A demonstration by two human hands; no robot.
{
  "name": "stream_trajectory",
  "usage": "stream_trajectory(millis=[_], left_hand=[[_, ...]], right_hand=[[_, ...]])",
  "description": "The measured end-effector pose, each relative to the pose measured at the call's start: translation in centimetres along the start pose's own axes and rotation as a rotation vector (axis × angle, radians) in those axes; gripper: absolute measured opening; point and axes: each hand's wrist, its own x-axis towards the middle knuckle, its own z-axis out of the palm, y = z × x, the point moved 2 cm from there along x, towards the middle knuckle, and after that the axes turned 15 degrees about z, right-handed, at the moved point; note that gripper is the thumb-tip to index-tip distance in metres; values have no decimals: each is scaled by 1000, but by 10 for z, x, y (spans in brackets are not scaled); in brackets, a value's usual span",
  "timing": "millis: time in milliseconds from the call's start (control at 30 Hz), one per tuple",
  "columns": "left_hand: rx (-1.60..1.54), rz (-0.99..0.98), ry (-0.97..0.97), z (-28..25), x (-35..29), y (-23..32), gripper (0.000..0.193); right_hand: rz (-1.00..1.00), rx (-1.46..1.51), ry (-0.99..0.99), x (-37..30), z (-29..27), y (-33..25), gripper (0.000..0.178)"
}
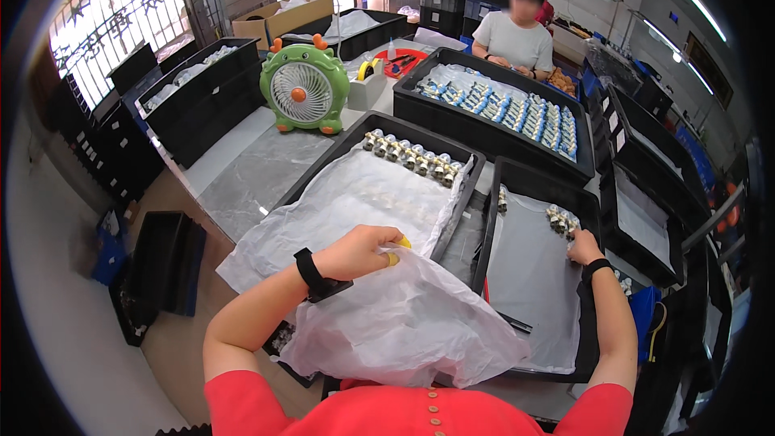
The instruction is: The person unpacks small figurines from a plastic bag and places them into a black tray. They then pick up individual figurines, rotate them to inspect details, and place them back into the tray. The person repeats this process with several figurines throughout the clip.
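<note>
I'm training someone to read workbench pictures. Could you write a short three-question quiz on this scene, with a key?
1. Which of the person's hands grips the crumpled white sheet?
2. True or false: the green fan stands inside a black tray.
3. Multiple choice: where is the person's right hand?
A. At the small clustered parts in the right-hand black tray
B. On the cardboard box
C. Over the red round tray

Key:
1. The left hand, which has yellow covers on its fingertips.
2. False: it stands on the grey bench top.
3. A.
</note>
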Motion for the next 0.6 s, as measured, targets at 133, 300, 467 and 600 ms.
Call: stream_trajectory(millis=[133,300,467,600], left_hand=[[51,-23,-29,-11,-4,4,21],[413,74,-125,-19,13,-39,22],[480,-136,-260,-27,36,-80,28],[431,-175,-250,-27,40,-68,31]], right_hand=[[86,-19,-116,-12,-17,-16,57],[32,91,-65,-25,-12,-29,60],[-44,130,-61,-50,-10,-48,51],[-106,302,30,-67,-23,-54,51]])
